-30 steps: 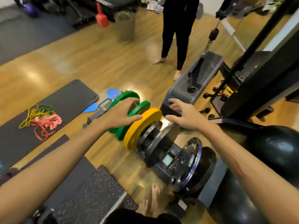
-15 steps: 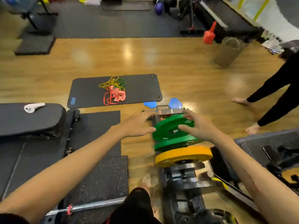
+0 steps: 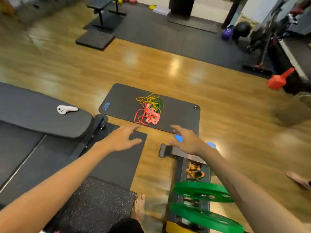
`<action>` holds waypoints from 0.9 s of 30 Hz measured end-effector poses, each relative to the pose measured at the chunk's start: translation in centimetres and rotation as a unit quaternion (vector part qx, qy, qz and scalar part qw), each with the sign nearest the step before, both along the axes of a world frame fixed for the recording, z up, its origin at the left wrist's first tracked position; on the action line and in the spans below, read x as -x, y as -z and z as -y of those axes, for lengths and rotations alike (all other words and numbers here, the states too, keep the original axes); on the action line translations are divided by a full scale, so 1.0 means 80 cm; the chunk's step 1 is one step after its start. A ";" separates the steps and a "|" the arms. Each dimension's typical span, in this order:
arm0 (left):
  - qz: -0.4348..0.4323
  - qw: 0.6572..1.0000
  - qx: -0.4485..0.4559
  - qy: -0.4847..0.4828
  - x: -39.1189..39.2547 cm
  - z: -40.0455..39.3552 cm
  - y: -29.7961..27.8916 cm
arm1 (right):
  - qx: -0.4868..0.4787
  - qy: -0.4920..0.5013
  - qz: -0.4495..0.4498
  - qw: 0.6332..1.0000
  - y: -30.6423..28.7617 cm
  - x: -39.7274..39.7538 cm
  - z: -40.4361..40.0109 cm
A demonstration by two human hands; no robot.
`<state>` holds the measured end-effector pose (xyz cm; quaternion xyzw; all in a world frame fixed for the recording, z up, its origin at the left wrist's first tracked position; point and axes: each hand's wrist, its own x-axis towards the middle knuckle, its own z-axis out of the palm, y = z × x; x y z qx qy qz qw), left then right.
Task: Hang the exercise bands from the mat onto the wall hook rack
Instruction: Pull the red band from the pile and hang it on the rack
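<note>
A tangle of exercise bands (image 3: 149, 108), yellow, green and pink-red, lies on a dark grey mat (image 3: 121, 105) on the wooden floor ahead. My left hand (image 3: 123, 137) stretches forward with relaxed fingers, holding nothing, just short of the mat's near edge. My right hand (image 3: 186, 140) is likewise extended and empty, fingers spread, near the mat's near right corner. Neither hand touches the bands. No wall hook rack is in view.
Green weight plates (image 3: 202, 192) on a rack stand at my lower right. A padded bench (image 3: 33, 115) with a white controller (image 3: 66, 109) is at left. Dark floor tiles (image 3: 94, 206) lie under my left arm. A red kettlebell (image 3: 277, 81) and another person's foot (image 3: 297, 179) are at right.
My view has swung left and forward from the weight plates to the mat. Both hands have left the green plates and reach toward the bands, which now lie closer.
</note>
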<state>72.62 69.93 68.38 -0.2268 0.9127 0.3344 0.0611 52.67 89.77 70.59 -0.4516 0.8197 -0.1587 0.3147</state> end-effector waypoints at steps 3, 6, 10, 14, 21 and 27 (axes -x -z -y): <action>0.005 0.999 -0.001 -0.040 0.030 0.056 -0.002 | 0.008 -0.007 0.010 1.000 0.006 0.046 0.066; 0.005 0.998 0.006 -0.057 0.067 0.096 -0.001 | 0.002 -0.025 0.009 1.000 0.016 0.082 0.118; 0.002 0.998 -0.001 -0.065 0.125 0.138 0.010 | -0.002 -0.036 0.029 0.999 0.033 0.134 0.180; 0.006 0.995 -0.011 -0.095 0.188 0.188 0.028 | -0.010 -0.051 0.049 0.997 0.062 0.191 0.236; 0.068 0.992 0.005 -0.106 0.289 0.268 0.051 | -0.047 -0.068 0.071 0.994 0.100 0.268 0.333; 0.133 0.986 -0.019 -0.103 0.376 0.373 0.119 | -0.059 -0.042 0.096 0.993 0.168 0.327 0.441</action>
